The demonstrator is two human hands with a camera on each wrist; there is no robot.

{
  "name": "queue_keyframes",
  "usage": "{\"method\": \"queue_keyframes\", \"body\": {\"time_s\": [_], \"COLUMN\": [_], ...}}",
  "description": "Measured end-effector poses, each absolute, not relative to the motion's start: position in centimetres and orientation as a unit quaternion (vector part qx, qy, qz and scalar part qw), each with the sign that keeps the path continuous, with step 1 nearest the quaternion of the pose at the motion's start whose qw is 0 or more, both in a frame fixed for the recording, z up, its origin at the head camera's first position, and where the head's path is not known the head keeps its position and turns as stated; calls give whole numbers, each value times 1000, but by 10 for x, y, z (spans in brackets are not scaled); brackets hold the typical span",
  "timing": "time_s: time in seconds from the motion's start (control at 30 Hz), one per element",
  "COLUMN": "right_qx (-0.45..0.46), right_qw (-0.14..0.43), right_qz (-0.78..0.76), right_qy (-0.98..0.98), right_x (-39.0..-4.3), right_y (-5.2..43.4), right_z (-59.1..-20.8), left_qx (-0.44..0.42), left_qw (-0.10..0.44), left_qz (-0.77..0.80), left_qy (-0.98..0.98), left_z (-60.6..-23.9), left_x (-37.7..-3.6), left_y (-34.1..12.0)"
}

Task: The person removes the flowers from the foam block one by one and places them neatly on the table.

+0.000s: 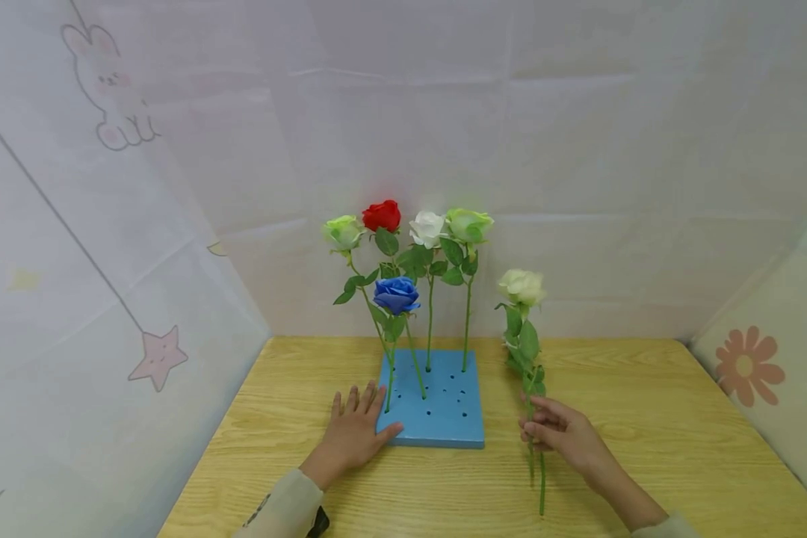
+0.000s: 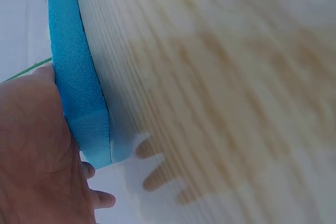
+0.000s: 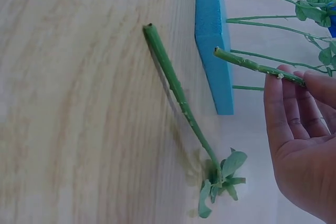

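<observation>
The right hand (image 1: 561, 433) pinches a cream-white rose (image 1: 521, 287) by its green stem, thumb and fingertips closed on the stem about midway down. The rose stands nearly upright, just to the right of the blue foam block (image 1: 437, 407) and apart from it. Its bloom is pale, half open and rounded, with a few oval green leaves clustered on the stem below it and above the hand. The stem is thin and bright green, and its cut end comes down toward the bench (image 1: 645, 418) in front of the hand. In the right wrist view the stem (image 3: 257, 66) lies across the fingertips (image 3: 275, 85), with small bumps along it and a blunt cut tip; a second green stem with leaves shows lower in that view.

The left hand (image 1: 356, 433) lies flat, fingers straight and spread, on the bench against the block's left front corner, thumb touching its front edge; it grips nothing. The left wrist view shows the palm (image 2: 37, 150) beside the block's thick foam edge (image 2: 79, 93).

The block is square, light blue, dotted with small holes. Five roses stand in it: a pale green rose (image 1: 342, 232), a red rose (image 1: 382, 215), a white rose (image 1: 428, 228), another green rose (image 1: 469, 224), and a shorter blue rose (image 1: 397, 294).
</observation>
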State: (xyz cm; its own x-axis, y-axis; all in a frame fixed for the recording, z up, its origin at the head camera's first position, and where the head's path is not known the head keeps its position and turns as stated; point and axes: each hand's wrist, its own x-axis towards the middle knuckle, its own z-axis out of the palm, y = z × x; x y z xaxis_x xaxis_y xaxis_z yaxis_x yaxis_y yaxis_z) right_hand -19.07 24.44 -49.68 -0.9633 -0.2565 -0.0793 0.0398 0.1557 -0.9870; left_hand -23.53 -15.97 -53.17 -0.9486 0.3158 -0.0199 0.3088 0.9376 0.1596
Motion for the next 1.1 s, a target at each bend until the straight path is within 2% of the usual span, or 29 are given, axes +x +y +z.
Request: {"method": "queue_keyframes", "body": {"time_s": [0.73,1.1], "right_qx": [-110,-101], "right_qw": [166,184], "right_qz": [-640,-627], "right_qy": [742,750], "right_x": [-196,-203], "right_y": [247,245], "right_z": [-522,-531], "left_qx": [166,149], "left_qw": [24,27], "left_qz": [88,68], "left_qy": [982,986], "left_z": [-533,-536], "left_x": [-236,-235], "left_y": [-164,-163]}}
